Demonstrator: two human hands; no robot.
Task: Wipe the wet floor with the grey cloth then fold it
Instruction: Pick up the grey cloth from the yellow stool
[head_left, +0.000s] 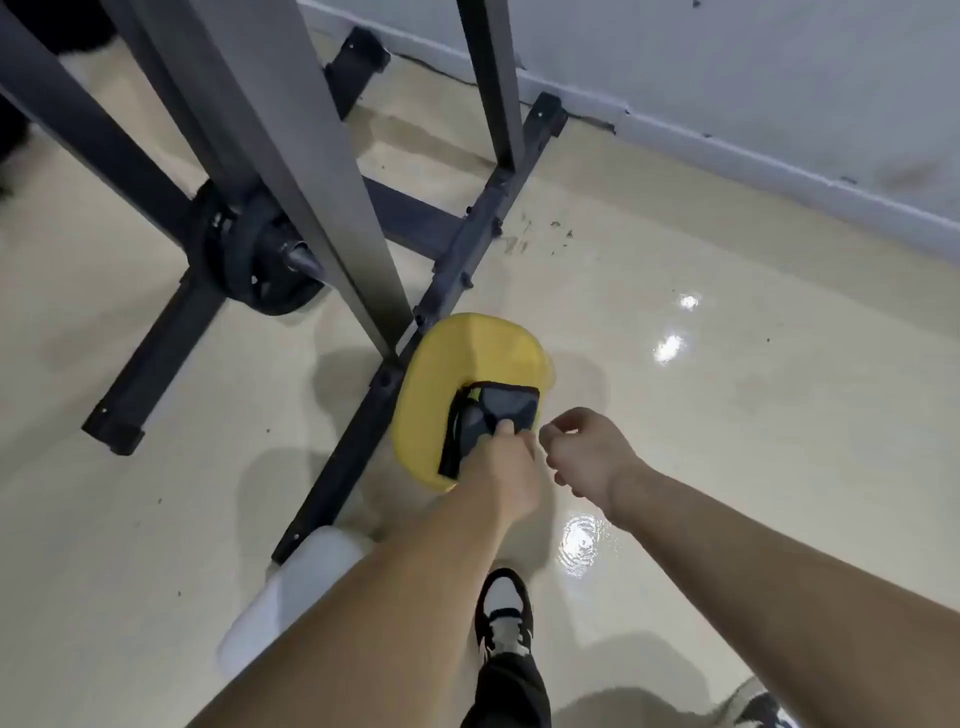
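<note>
Item 1. Grey cloth (506, 410): a small folded bundle with black edging, lying on top of a yellow pad (478, 358). My left hand (501, 467) covers its near end, so I cannot count the layers.

Item 2. Left hand: thumb and fingers pinch the near edge of the cloth. The fingers underneath are hidden.

Item 3. Right hand (587, 452): just beside the left and apart from the cloth. The fingers are loosely curled, with nothing seen in them.

Item 4. White object (306, 577): blurred and partly behind my left forearm, at the near end of the frame's floor bar. I cannot tell what it is.

Item 5. Dark metal frame (457, 270): its uprights are cut off at the top edge, and one floor bar touches the pad's left side. What the pad stands on is hidden.

Item 6. Weight plate (260, 270): mounted on the frame, partly behind an upright.

Item 7. Floor (727, 415): glossy cream with glare spots. A rippled puddle (582, 545) lies just beside my black-and-white shoe (504, 613). A second shoe (758, 706) is cut off at the bottom edge.

Item 8. Wall (779, 78): pale, with a thin cable along its base.
</note>
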